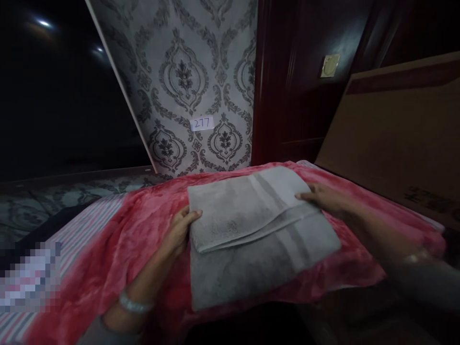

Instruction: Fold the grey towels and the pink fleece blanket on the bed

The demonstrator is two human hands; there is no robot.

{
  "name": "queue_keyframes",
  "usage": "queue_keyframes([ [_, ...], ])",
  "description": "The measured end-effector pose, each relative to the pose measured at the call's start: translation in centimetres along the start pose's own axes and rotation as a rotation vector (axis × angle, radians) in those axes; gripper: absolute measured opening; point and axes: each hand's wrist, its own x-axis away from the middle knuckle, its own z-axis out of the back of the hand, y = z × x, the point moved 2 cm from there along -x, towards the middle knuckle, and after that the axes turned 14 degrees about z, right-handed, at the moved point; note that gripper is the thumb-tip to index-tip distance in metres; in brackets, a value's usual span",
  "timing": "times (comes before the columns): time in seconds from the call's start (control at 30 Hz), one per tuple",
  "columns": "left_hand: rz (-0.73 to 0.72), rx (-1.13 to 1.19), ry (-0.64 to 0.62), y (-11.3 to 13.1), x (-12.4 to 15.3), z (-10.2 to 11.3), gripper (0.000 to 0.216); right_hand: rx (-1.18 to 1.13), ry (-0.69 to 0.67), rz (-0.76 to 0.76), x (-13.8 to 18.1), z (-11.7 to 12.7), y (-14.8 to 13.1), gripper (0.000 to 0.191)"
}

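A grey towel (251, 230) lies folded on a red fleece blanket (140, 225), its upper layer doubled over the lower one. My left hand (179, 230) grips the left edge of the upper fold, thumb on top and fingers tucked under. My right hand (323, 197) rests at the right edge of the same fold, fingers closed on the cloth. A bracelet sits on my left wrist.
Under the blanket shows a striped sheet (84, 225). Behind stand a patterned grey wall (187, 72) with a label reading 277 (201, 123), a dark red door frame (283, 96) and a brown headboard (395, 129). The room is dim.
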Motion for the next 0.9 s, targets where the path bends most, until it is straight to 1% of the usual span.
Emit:
queue_keyframes([
  [0.03, -0.003, 0.063, 0.025, -0.2, 1.8, -0.4, 0.045, 0.18, -0.047, 0.111, -2.6, 0.1, -2.0, 0.057],
  [0.07, -0.008, 0.128, 0.04, -0.9, 3.4, -1.2, 0.047, 0.245, -0.031, 0.176, -5.2, 0.1, -3.9, 0.065],
  [0.1, -0.015, 0.195, 0.057, -1.9, 4.8, -2.2, 0.048, 0.277, -0.027, 0.221, -7.8, -0.2, -5.7, 0.066],
  [0.13, -0.025, 0.251, 0.064, -3.3, 6.0, -3.5, 0.051, 0.314, -0.018, 0.268, -10.3, -0.9, -7.3, 0.063],
  [0.17, -0.007, 0.304, 0.067, -5.1, 7.0, -4.9, 0.055, 0.354, -0.004, 0.314, -12.4, -1.8, -8.6, 0.055],
  [0.2, 0.049, 0.362, 0.041, -7.2, 7.7, -6.3, 0.056, 0.398, 0.022, 0.339, -14.0, -3.0, -9.5, 0.05],
  [0.23, 0.135, 0.406, -0.015, -9.5, 8.2, -7.6, 0.057, 0.439, 0.042, 0.368, -15.2, -4.4, -9.9, 0.06],
  [0.27, 0.234, 0.421, -0.09, -11.8, 8.6, -8.7, 0.058, 0.475, 0.043, 0.388, -15.7, -6.0, -9.8, 0.067],
  [0.3, 0.338, 0.418, -0.192, -13.8, 9.0, -9.5, 0.057, 0.503, 0.026, 0.41, -15.7, -7.7, -9.2, 0.07],
  [0.33, 0.439, 0.396, -0.299, -15.4, 9.4, -9.9, 0.055, 0.522, -0.011, 0.432, -15.1, -9.4, -8.1, 0.068],
  [0.37, 0.533, 0.343, -0.413, -16.5, 9.9, -10.0, 0.052, 0.535, -0.054, 0.448, -14.1, -10.9, -6.6, 0.065],
  [0.4, 0.609, 0.264, -0.528, -17.1, 10.4, -9.7, 0.047, 0.542, -0.1, 0.459, -12.8, -12.1, -4.9, 0.061],
  [0.43, 0.655, 0.179, -0.62, -17.1, 10.9, -9.1, 0.04, 0.546, -0.143, 0.463, -11.2, -12.8, -2.9, 0.055],
  [0.47, 0.665, 0.102, -0.682, -16.6, 11.2, -8.4, 0.034, 0.552, -0.168, 0.451, -9.5, -13.1, -0.9, 0.052],
  [0.5, 0.636, 0.043, -0.696, -15.9, 11.3, -7.4, 0.027, 0.558, -0.177, 0.429, -7.8, -12.9, 1.2, 0.05],
  [0.53, 0.574, 0.014, -0.649, -14.9, 11.1, -6.4, 0.024, 0.566, -0.169, 0.394, -6.1, -12.3, 3.2, 0.048],
  [0.57, 0.484, 0.014, -0.552, -13.8, 10.4, -5.3, 0.024, 0.574, -0.155, 0.357, -4.6, -11.4, 5.1, 0.046],
  [0.67, 0.159, 0.088, -0.1, -10.9, 6.9, -1.9, 0.028, 0.564, -0.082, 0.206, -0.7, -7.6, 10.4, 0.046],
  [0.7, 0.065, 0.14, 0.031, -10.1, 5.5, -0.9, 0.031, 0.495, -0.035, 0.129, 0.3, -6.4, 12.0, 0.046],
  [0.73, 0.016, 0.224, 0.134, -9.4, 4.0, 0.0, 0.033, 0.41, 0.005, 0.074, 1.1, -5.4, 13.3, 0.045],
  [0.77, 0.014, 0.304, 0.204, -8.9, 2.6, 0.7, 0.032, 0.316, 0.031, 0.042, 1.7, -4.6, 14.4, 0.045],
  [0.8, 0.055, 0.364, 0.211, -8.5, 1.1, 1.1, 0.028, 0.216, 0.046, 0.018, 2.1, -4.0, 15.3, 0.044],
  [0.83, 0.121, 0.389, 0.182, -8.1, -0.2, 1.3, 0.022, 0.129, 0.045, 0.003, 2.4, -3.7, 15.9, 0.043],
  [0.9, 0.247, 0.339, 0.127, -7.3, -2.5, 1.3, 0.009, -0.007, 0.028, -0.043, 2.6, -3.6, 16.3, 0.044],
])
